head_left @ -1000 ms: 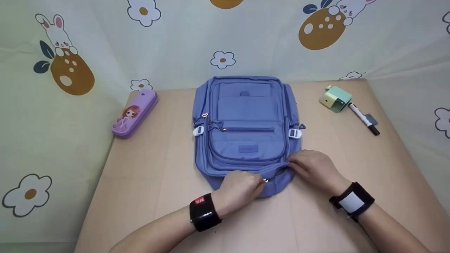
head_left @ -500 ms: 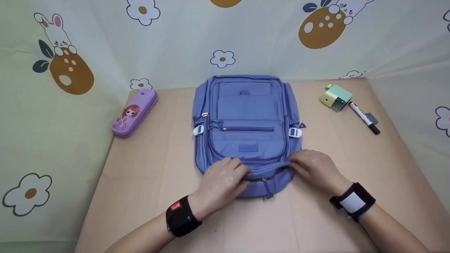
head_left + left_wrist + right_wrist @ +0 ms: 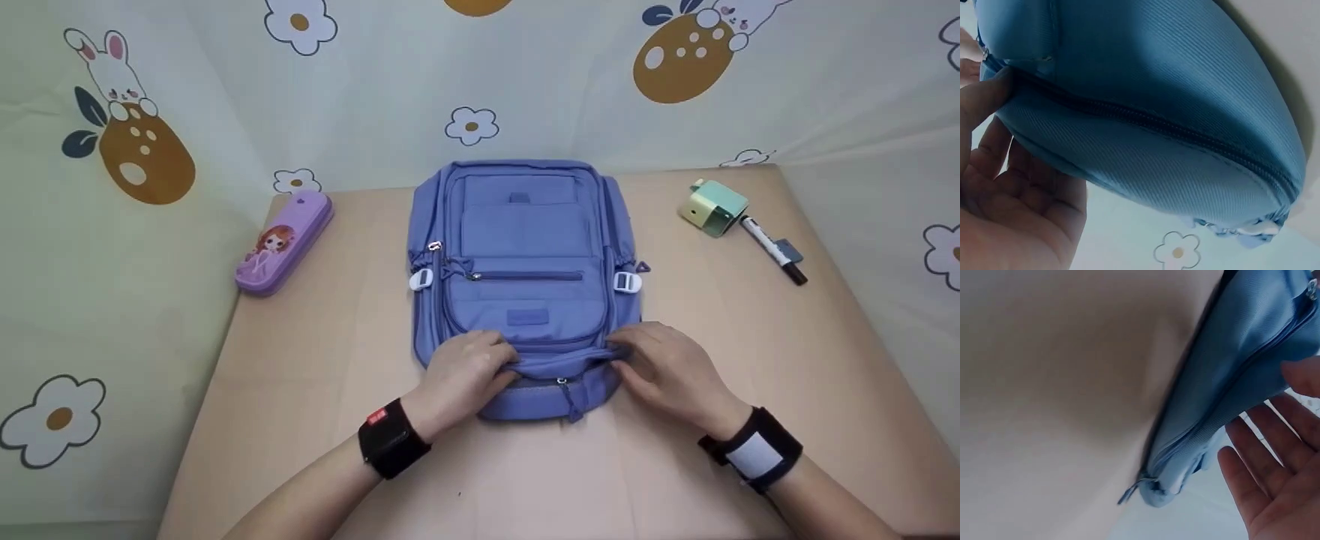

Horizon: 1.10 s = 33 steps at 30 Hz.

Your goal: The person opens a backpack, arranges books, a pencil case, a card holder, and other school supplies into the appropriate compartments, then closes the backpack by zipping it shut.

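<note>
A blue backpack (image 3: 529, 229) lies front up on the table, its lower edge toward me. My left hand (image 3: 469, 371) pinches the zippered edge at the bottom; in the left wrist view its thumb (image 3: 994, 93) presses beside the zipper (image 3: 1145, 119) with the fingers behind the fabric. At the lower right corner my right hand (image 3: 671, 371) holds the same edge between thumb and fingers, loosely. Its fingers look fairly straight in the right wrist view and go partly behind the fabric. Between the hands a zipper pull (image 3: 574, 409) hangs down. The opening's inside is hidden.
A purple pencil case (image 3: 285, 244) lies at the table's left edge. To the right stand a green and yellow pencil sharpener (image 3: 714, 208) and a black-and-white marker (image 3: 772, 249), with a small grey piece (image 3: 789, 251) beside it. A patterned curtain (image 3: 375, 97) surrounds the table (image 3: 322, 420).
My left hand has let go of the zipper pull and moved left onto the bag's edge. The right hand stays at the corner, its thumb now further from its fingers.
</note>
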Available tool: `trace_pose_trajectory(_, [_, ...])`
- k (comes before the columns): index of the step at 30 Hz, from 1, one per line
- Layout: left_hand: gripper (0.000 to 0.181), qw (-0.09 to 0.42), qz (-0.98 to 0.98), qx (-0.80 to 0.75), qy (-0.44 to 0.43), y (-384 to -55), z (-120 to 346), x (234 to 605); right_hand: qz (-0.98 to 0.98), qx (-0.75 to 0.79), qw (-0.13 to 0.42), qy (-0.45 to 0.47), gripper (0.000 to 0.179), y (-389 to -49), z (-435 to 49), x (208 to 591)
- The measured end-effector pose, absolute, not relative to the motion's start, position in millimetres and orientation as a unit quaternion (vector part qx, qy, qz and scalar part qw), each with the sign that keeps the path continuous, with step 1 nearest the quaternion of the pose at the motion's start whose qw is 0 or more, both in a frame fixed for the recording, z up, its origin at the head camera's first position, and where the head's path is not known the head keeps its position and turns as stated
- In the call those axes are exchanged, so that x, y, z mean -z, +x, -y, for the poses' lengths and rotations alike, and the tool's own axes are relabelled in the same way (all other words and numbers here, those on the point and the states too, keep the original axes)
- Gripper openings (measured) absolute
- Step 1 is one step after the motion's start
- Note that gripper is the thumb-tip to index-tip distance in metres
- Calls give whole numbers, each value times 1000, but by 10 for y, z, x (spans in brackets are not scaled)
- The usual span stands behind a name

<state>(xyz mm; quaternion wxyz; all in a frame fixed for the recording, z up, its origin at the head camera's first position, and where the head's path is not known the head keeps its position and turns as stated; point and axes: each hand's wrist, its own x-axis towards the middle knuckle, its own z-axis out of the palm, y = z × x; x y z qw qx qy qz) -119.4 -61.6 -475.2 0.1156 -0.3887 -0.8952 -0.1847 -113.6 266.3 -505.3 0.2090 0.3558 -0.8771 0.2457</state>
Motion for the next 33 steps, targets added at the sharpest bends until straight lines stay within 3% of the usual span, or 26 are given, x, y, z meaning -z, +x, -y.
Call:
trace_pose_trajectory(6, [15,60,903,225,-361,-1252,639,4713,851,-244,270,379,15,-948,-2344,4922])
trace_pose_trajectory(14, [16,33,907,247,-338,-1248,630,4709,886,-170,268,338,34,-818,-2041,5071])
trace_pose_trajectory(23, [17,21,910,253,-328,-1238,629,4712,886,-192,264,328,14,-824,-2023,5109])
trace_pose_trajectory(33, [16,27,909,248,-332,-1243,639,4727,897,-188,258,306,21,-793,-2207,5090])
